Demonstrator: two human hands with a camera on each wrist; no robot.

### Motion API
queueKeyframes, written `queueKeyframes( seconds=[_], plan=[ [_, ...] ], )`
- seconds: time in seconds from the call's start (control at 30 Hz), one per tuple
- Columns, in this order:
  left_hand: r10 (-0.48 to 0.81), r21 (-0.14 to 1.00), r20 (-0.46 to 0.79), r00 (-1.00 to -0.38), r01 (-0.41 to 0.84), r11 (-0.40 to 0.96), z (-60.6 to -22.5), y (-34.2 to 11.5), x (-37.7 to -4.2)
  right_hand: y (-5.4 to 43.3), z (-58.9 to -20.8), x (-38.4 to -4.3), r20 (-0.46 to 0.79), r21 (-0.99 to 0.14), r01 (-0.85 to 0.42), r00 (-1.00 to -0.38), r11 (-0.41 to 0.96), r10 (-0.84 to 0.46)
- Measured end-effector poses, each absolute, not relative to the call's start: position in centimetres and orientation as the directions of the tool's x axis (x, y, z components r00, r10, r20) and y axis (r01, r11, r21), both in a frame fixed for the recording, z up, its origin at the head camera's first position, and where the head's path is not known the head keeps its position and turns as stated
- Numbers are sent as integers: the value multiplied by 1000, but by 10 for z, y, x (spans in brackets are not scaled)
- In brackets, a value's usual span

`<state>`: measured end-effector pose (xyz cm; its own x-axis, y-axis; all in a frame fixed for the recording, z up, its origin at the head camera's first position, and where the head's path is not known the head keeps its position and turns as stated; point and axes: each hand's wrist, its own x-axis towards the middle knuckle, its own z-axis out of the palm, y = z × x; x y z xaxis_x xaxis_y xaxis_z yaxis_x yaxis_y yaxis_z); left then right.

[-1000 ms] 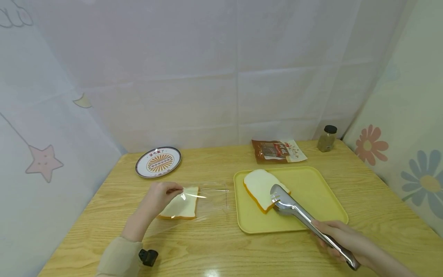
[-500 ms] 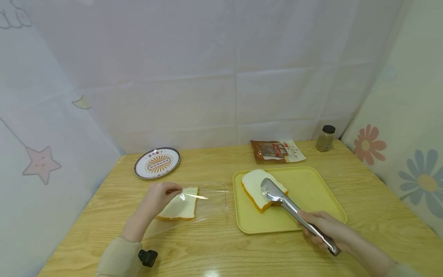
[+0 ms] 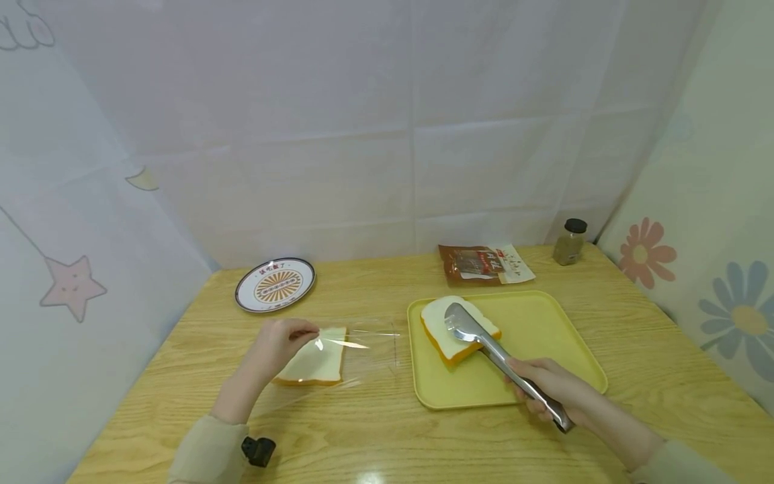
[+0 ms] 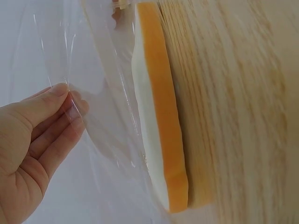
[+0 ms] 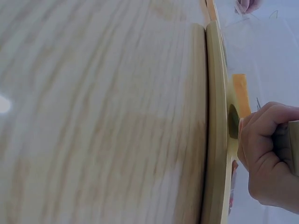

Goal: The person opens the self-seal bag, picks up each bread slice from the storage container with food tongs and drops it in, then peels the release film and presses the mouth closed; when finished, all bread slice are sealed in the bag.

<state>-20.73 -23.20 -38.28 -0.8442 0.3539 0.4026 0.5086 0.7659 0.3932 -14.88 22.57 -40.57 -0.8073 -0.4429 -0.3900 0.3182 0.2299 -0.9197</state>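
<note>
My left hand (image 3: 279,343) pinches clear plastic film (image 3: 375,346) between thumb and fingertips and holds it raised. Beneath the film a white bread slice (image 3: 320,366) with an orange crust lies flat; in the left wrist view its crust edge (image 4: 161,102) faces the camera. Metal tongs (image 3: 498,356) are gripped in my right hand (image 3: 547,384), their upper end lying over a second bread slice (image 3: 435,323) on the yellow tray (image 3: 538,316). The lower arm of the tongs is mostly hidden. In the right wrist view, curled fingers (image 5: 257,133) show just past the tray rim.
A patterned plate (image 3: 275,285) stands at the back left of the wooden table (image 3: 363,437). Behind the tray lie a brown and white food packet (image 3: 484,264) and a jar with a black lid (image 3: 570,243). Fabric walls close off the back and sides.
My right hand has moved left and slightly up with the tongs, whose upper end slid from the slice's right edge farther over its top. My left hand keeps its place on the film.
</note>
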Motion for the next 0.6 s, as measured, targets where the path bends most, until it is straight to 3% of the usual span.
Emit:
queueKeyframes(
  seconds=[0.6],
  plan=[
    [355, 389, 411, -840, 514, 765, -383, -231, -206, 223, -411, -154, -401, -916, 332, -801, 228, -445]
  ],
)
